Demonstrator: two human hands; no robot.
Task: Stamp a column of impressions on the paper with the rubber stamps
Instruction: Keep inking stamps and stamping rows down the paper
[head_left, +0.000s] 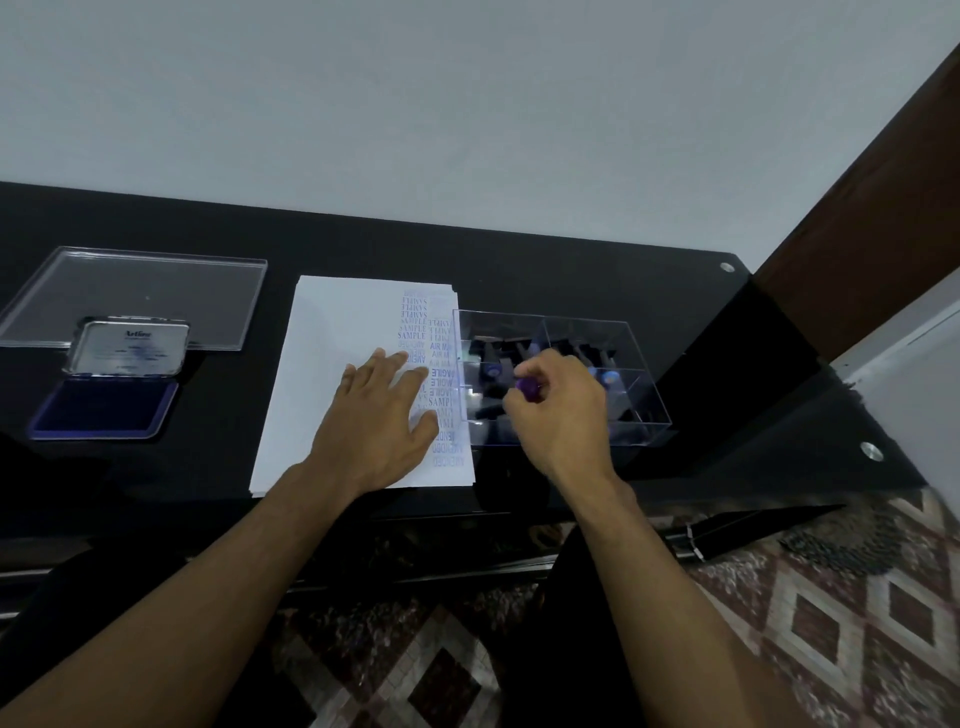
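Observation:
A white sheet of paper (332, 374) lies on the black glass table (519, 260), with columns of blue stamped words along its right side. My left hand (379, 421) rests flat on the paper, fingers spread over the impressions. My right hand (561, 415) grips a rubber stamp with a purple handle (529, 387) at the left part of a clear plastic box (639, 374). Several more stamps (597, 358) stand inside that box. An open blue ink pad (104, 408) with its lid raised sits far left.
A clear plastic lid (130, 293) lies flat behind the ink pad. The table's right edge has metal studs (871, 451). A brown wooden door frame (857, 234) rises at the right. Patterned floor (831, 623) shows below the table.

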